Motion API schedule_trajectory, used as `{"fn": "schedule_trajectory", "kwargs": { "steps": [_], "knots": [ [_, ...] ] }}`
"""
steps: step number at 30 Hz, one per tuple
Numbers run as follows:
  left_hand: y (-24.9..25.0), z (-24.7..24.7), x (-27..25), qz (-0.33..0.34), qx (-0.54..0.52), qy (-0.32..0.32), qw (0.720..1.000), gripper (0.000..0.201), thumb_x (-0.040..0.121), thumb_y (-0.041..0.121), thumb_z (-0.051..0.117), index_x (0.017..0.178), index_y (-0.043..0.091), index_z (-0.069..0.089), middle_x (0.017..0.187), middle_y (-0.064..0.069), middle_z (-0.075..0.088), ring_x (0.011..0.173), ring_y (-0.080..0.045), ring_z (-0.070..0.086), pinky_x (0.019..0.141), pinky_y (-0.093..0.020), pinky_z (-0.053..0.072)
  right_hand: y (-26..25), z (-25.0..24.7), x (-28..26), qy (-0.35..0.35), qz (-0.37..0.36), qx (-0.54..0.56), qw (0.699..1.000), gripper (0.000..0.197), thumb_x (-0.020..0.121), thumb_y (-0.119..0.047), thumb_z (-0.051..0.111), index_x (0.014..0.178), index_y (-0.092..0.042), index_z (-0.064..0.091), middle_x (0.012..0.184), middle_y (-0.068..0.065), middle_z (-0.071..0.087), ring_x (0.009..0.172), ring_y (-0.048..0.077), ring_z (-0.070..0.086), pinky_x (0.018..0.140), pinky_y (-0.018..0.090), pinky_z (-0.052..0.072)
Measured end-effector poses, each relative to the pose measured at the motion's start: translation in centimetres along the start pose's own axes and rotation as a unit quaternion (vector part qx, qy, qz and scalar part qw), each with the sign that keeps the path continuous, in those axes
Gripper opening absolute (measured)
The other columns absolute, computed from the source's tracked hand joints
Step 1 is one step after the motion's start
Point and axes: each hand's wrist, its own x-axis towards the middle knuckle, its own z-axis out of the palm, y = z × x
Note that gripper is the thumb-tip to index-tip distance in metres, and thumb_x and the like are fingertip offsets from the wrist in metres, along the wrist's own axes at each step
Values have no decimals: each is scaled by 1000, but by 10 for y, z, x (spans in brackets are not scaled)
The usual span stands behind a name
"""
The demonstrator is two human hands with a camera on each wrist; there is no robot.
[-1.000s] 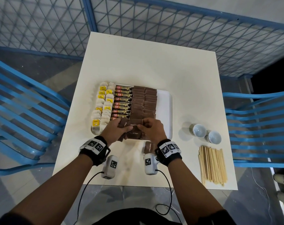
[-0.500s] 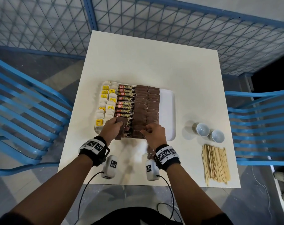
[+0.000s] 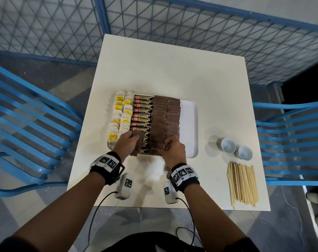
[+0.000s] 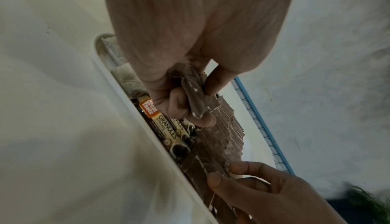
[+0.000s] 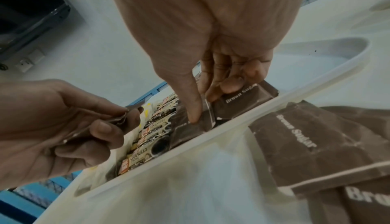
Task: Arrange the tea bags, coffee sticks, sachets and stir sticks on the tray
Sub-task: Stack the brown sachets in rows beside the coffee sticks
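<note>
A: Centrally, what fills the white rectangular plastic tray [image 3: 190, 124]?

B: From its left side: white paper tea bags with yellow tags [image 3: 121, 113], dark printed "Granules" coffee sticks [image 3: 142, 113], then two overlapping columns of brown paper sugar sachets [image 3: 165, 117]. The tray's right strip is bare.

A: And the hands?

B: The left hand [image 3: 126, 143] pinches a small stack of brown sachets [image 4: 195, 94] between thumb and curled fingers, above the near ends of the coffee sticks. The right hand [image 3: 173, 149] holds one "Brown Sugar" sachet [image 5: 245, 101] at the tray's near edge, its thumb pressing a neighbouring sachet in the tray.

A: Outside the tray?

B: More brown sachets [image 5: 316, 146] lie on the cream square table [image 3: 172, 70] just beside the near rim. To the right stand two white ceramic cups [image 3: 234, 149]; near them lies a bundle of pale wooden stir sticks [image 3: 242, 183]. Blue slatted chairs [image 3: 27, 128] flank the table.
</note>
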Motion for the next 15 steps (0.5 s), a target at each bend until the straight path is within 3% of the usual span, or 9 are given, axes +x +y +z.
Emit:
{"fn": "schedule_trajectory", "kwargs": {
  "steps": [5, 9, 15],
  "knots": [
    [3, 3, -3, -7, -13, -4, 1000, 20, 102, 6, 48, 115, 3, 62, 74, -10, 74, 51, -24, 62, 43, -25, 42, 3, -1, 1, 6, 0, 11, 1000, 35, 72, -13, 85, 95, -16, 58, 77, -3, 66, 69, 11, 60, 60, 18, 43],
    [2, 4, -4, -4, -1, -33, 999, 21, 101, 2, 48, 120, 4, 58, 82, -13, 76, 51, -24, 62, 41, -25, 41, 4, -3, 1, -3, -13, -11, 1000, 36, 74, -10, 83, 97, -15, 57, 77, -5, 64, 69, 10, 58, 65, 23, 46],
    [-2, 6, -5, 29, 23, -62, 997, 16, 105, 10, 52, 119, 2, 54, 88, -13, 78, 56, -27, 62, 46, -27, 45, 6, -8, 4, 15, -24, -4, 1000, 29, 76, -12, 80, 95, -18, 59, 75, -8, 61, 69, 10, 58, 64, 24, 45]
  ]
}}
